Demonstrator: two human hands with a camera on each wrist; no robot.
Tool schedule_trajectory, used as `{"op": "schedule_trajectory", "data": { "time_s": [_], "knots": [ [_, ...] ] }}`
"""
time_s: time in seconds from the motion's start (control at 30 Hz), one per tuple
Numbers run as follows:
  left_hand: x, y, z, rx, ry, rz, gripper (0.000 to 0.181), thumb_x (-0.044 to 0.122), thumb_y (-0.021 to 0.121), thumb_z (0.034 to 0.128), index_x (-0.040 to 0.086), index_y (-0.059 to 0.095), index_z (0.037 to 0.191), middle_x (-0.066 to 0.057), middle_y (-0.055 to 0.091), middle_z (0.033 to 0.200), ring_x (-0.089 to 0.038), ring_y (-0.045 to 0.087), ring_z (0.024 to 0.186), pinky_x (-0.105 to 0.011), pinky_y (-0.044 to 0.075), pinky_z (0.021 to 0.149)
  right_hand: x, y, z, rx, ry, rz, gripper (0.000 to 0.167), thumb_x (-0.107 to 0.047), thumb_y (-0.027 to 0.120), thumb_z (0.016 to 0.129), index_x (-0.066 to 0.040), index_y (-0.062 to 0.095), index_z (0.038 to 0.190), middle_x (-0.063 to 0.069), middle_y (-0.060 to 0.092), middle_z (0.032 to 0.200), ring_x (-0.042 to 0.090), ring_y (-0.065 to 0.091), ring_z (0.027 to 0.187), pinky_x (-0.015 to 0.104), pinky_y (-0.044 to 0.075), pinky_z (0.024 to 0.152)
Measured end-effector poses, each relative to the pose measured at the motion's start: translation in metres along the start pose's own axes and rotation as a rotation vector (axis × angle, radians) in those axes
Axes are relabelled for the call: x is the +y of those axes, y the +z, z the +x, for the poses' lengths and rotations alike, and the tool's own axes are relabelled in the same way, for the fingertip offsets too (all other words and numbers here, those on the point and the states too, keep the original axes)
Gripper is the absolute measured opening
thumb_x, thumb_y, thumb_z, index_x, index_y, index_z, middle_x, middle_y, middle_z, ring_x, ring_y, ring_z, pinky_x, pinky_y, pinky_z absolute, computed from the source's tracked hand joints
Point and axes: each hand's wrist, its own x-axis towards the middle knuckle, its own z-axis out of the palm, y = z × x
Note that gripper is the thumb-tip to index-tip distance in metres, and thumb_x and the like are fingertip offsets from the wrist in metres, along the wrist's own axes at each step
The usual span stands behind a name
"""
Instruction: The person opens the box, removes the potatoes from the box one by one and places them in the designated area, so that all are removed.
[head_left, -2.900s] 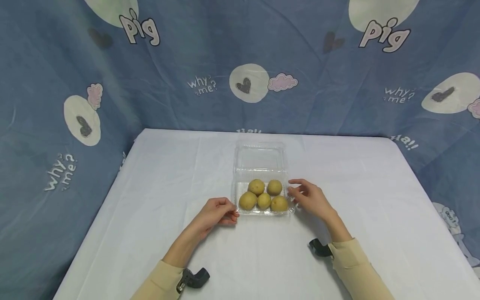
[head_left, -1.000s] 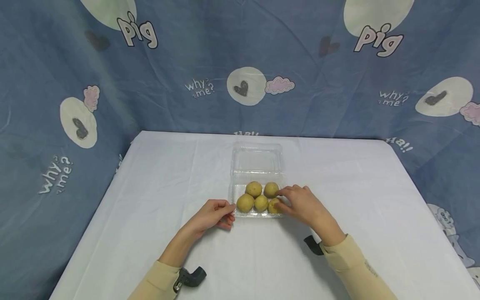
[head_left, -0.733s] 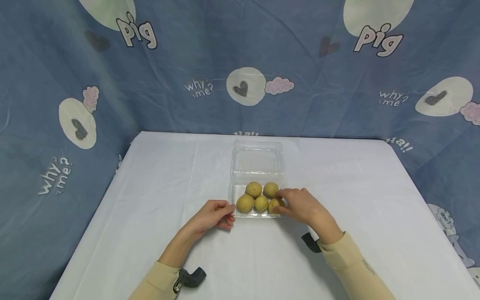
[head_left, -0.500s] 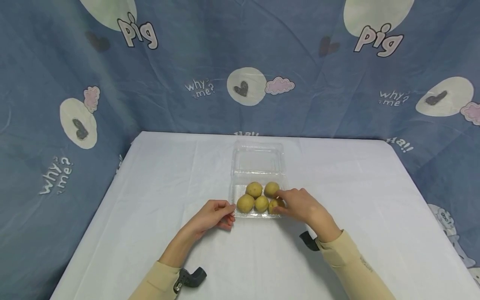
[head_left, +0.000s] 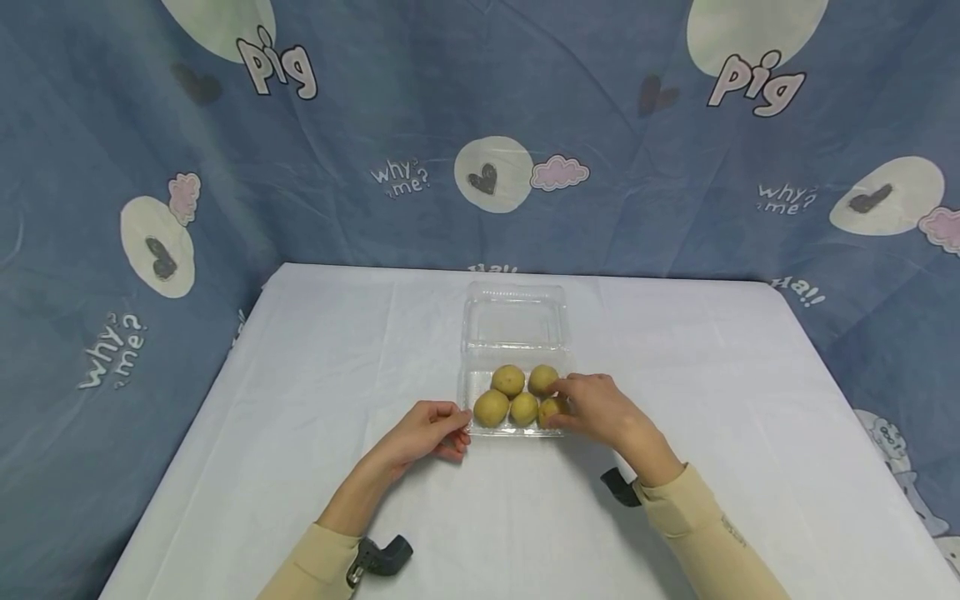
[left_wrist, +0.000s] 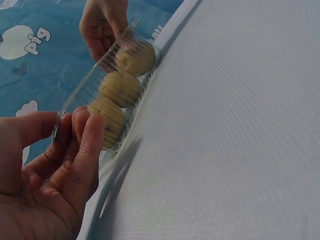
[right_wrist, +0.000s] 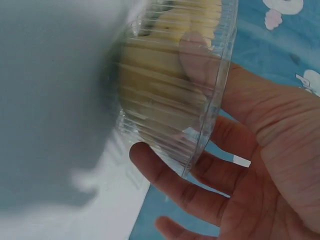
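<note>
A clear plastic clamshell container lies on the table with its lid folded back flat. Several yellow-brown potatoes sit in its base. My left hand pinches the rim at the near left corner; in the left wrist view its thumb and fingers meet on the plastic edge. My right hand reaches over the right wall, thumb and index finger round the front right potato. In the right wrist view, the thumb shows through the plastic against that potato, while other fingers stay outside the wall.
A white cloth covers the table. Behind and at the left hangs a blue printed curtain. Black wrist cameras stick out below both sleeves, over the cloth.
My right hand has moved left from beside the container's wall onto the front right potato and has hardly moved in the last second. My left hand stays at the near left corner.
</note>
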Motion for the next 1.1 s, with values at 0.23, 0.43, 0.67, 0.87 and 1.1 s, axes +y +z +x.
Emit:
{"op": "schedule_trajectory", "data": {
  "time_s": [0.23,0.43,0.67,0.87,1.1],
  "knots": [
    [-0.001,0.0,0.001,-0.001,0.002,0.003,0.03,0.023,0.06,0.0989,-0.002,0.06,0.083,-0.01,0.063,0.079,-0.014,0.063,0.068,-0.032,0.058,0.066,0.002,-0.001,0.0,-0.009,-0.004,0.017,0.048,-0.032,0.082,0.079,-0.003,0.068,0.116,0.0,0.059,0.088,0.015,0.051,0.075,0.044,0.045,0.079],
    [-0.001,0.001,0.0,0.0,0.002,0.004,0.029,0.022,0.059,0.0995,-0.002,0.06,0.083,-0.009,0.064,0.079,-0.014,0.063,0.068,-0.032,0.058,0.065,0.002,0.0,-0.002,0.027,0.031,-0.021,0.051,-0.039,0.083,0.077,-0.008,0.07,0.116,0.002,0.063,0.097,0.017,0.056,0.087,0.053,0.039,0.094],
    [-0.001,0.001,0.001,0.003,0.005,0.004,0.029,0.022,0.06,0.099,-0.002,0.06,0.083,-0.01,0.063,0.079,-0.015,0.063,0.068,-0.031,0.058,0.065,0.003,0.001,-0.005,0.173,0.028,-0.035,0.058,-0.038,0.083,0.077,-0.004,0.066,0.12,0.008,0.065,0.105,0.026,0.063,0.1,0.071,0.019,0.105],
    [-0.002,0.0,0.001,0.001,0.008,0.006,0.029,0.022,0.06,0.0991,-0.003,0.06,0.084,-0.01,0.063,0.079,-0.015,0.063,0.068,-0.032,0.058,0.065,0.008,0.002,-0.008,0.286,0.021,0.025,0.052,-0.035,0.083,0.078,-0.006,0.068,0.118,0.007,0.065,0.104,0.024,0.063,0.099,0.075,0.011,0.104],
    [-0.002,0.001,0.001,0.002,0.0,-0.006,0.029,0.022,0.06,0.0992,-0.002,0.06,0.083,-0.009,0.063,0.079,-0.014,0.063,0.067,-0.031,0.058,0.065,0.014,0.001,-0.012,0.41,-0.014,0.203,0.045,-0.025,0.084,0.078,-0.002,0.068,0.114,0.007,0.06,0.103,0.025,0.06,0.098,0.053,0.042,0.098]
  ]
}}
